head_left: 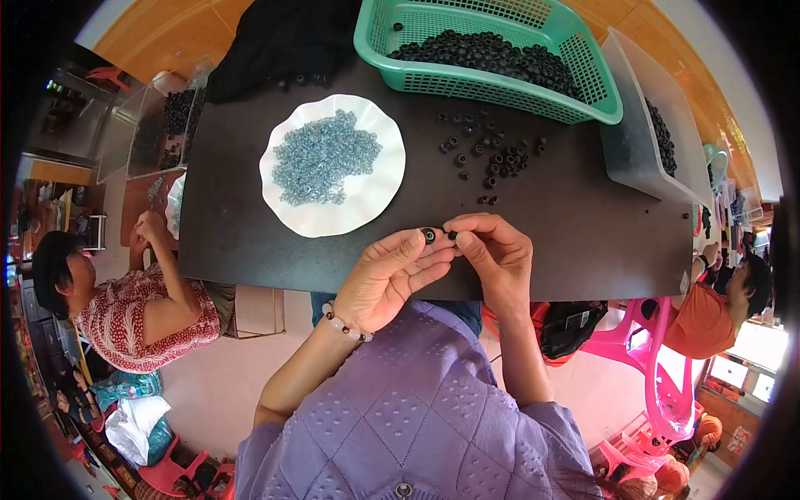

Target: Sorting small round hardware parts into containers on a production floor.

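Observation:
Just past the table's near edge, my left hand [385, 273] pinches a small round black part with a ring-shaped end [429, 237] between thumb and forefinger. Its other fingers are loosely stretched below. Close beside it, my right hand [502, 260] has thumb and forefinger closed on a small black piece [452, 235], mostly covered by the fingertips. The two pieces are nearly in line; whether they touch I cannot tell. Beyond my right hand, several loose black round parts [505, 160] are scattered. A white scalloped plate [287, 213] holds a heap of tiny clear bluish pieces [327, 157].
A green perforated basket [500, 87] of black parts stands on the dark table [583, 242]. To its right is a clear plastic bin [633, 150]. Black cloth [275, 42] lies far left. One person [150, 308] sits left, another [717, 308] right, near pink chairs [658, 375].

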Action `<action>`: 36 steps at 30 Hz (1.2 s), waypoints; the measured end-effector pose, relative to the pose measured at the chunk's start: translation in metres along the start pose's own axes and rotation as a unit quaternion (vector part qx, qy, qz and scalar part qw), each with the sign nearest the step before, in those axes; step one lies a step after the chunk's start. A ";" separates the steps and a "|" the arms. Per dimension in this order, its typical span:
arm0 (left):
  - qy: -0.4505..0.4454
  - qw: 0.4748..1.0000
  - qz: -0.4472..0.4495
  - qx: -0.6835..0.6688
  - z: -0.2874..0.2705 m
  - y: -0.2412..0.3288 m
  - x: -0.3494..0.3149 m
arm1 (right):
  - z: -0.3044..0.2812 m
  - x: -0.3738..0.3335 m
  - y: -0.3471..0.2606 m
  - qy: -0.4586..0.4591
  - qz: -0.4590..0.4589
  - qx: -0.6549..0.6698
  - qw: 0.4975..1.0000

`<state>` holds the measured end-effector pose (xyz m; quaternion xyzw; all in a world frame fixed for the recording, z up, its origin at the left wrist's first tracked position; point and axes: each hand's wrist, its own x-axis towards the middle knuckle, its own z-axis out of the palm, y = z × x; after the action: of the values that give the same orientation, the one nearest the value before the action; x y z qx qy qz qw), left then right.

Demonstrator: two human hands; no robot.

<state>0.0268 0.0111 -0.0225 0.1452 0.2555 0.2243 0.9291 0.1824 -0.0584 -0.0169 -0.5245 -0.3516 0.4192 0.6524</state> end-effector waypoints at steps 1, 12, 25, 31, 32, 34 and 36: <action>0.008 1.000 0.006 0.009 0.000 -0.001 0.000 | 0.000 0.000 0.000 -0.002 -0.012 0.000 1.000; 0.003 0.997 0.037 0.064 0.002 -0.002 -0.002 | -0.004 -0.002 -0.009 -0.002 0.022 -0.029 0.999; 0.005 0.998 0.031 0.052 -0.003 -0.003 -0.004 | -0.003 -0.005 -0.017 -0.004 0.048 -0.040 0.998; 0.011 0.998 0.027 0.056 -0.002 -0.002 -0.005 | -0.004 -0.005 -0.016 -0.003 0.060 -0.021 0.998; 0.011 0.998 0.027 0.056 -0.002 -0.002 -0.005 | -0.005 -0.005 -0.017 -0.003 0.060 -0.021 0.998; 0.001 0.998 0.024 0.058 -0.002 -0.002 -0.005 | -0.005 -0.006 -0.018 0.003 0.038 -0.019 0.999; 0.000 0.998 0.020 0.056 -0.004 -0.003 -0.005 | -0.004 -0.008 -0.020 0.011 0.028 -0.016 0.999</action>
<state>0.0219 0.0071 -0.0247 0.2023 0.2650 0.2286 0.9147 0.1865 -0.0688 0.0016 -0.5493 -0.3360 0.4260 0.6355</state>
